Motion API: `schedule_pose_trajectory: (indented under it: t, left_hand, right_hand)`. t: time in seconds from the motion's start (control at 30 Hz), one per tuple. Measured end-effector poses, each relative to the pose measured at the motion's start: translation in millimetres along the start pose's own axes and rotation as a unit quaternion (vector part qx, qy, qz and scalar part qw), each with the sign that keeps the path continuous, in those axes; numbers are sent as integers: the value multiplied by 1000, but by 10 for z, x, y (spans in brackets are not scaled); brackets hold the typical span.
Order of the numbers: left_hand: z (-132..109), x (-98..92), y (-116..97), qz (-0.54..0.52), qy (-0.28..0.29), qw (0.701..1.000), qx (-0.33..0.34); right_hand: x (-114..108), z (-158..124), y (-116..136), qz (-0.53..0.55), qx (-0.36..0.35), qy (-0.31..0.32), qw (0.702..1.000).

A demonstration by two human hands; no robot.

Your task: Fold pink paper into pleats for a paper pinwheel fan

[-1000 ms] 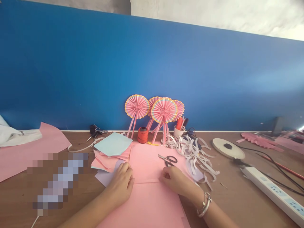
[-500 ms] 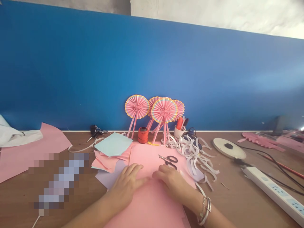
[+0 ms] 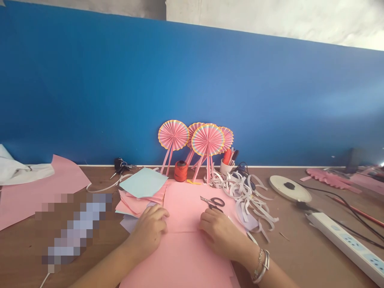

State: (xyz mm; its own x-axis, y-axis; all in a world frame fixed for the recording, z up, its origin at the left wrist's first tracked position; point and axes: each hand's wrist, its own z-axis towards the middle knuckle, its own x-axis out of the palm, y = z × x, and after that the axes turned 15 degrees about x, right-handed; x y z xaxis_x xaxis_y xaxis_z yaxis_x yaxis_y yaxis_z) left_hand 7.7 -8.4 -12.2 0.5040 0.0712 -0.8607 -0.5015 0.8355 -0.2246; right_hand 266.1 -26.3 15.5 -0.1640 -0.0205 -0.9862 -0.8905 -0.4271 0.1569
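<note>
A pink sheet of paper (image 3: 180,260) lies before me on top of more pink paper (image 3: 183,206), its far edge running straight between my hands. My left hand (image 3: 151,228) is at the left end of that edge, fingers curled and closed on the paper. At the right end my right hand (image 3: 217,232), bracelets on its wrist, also has its fingers bent down and closed on the sheet. Both thumbs are largely hidden. Just beyond the right hand lie dark-handled scissors (image 3: 216,201), partly covered by its knuckles.
Pink pleated paper rosettes (image 3: 208,140) lean on the blue partition (image 3: 120,80) behind a red thread spool (image 3: 181,172). Light blue paper (image 3: 144,183) tops a pile at left. Curled white strips (image 3: 240,188), a white round lid-like disc (image 3: 289,189) and a power strip (image 3: 348,244) lie right.
My hands have moved apart, the left one leftward and the right one slightly rightward. The sheet's far edge now shows between them, and its near left side reaches further left.
</note>
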Motion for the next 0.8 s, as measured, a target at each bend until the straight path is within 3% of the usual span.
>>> schedule_pose_trajectory:
  t: [0.1,0.2,0.27,0.33,0.47,0.53,0.63,0.7,0.8]
  left_hand:
    - [12,-5,-5,-23,-120,991,-48]
    - [1,-32,-47,-32,-211,975,-55]
    - [-1,-37,-94,-63,-205,976,-42]
    - [19,-20,-155,-133,-162,976,-57]
    - [101,74,-282,-305,-91,933,-169]
    - [116,130,-313,-323,-80,916,-224]
    - [81,159,-301,-231,-117,936,-239]
    - [43,119,-270,-130,-171,961,-176]
    - [11,15,-227,33,-217,974,-62]
  right_hand:
    - [46,21,-13,3,10,-18,1000]
    - [38,45,-42,114,88,-54,988]
    - [18,49,-37,217,152,-82,961]
    - [19,39,5,285,159,-117,938]
    - [101,-5,166,239,4,-162,957]
    - [143,-17,240,166,-81,-168,968]
    - [161,-24,288,89,-135,-164,973]
    - [152,-44,278,81,-133,-179,971]
    - [138,-112,249,87,-131,-267,951]
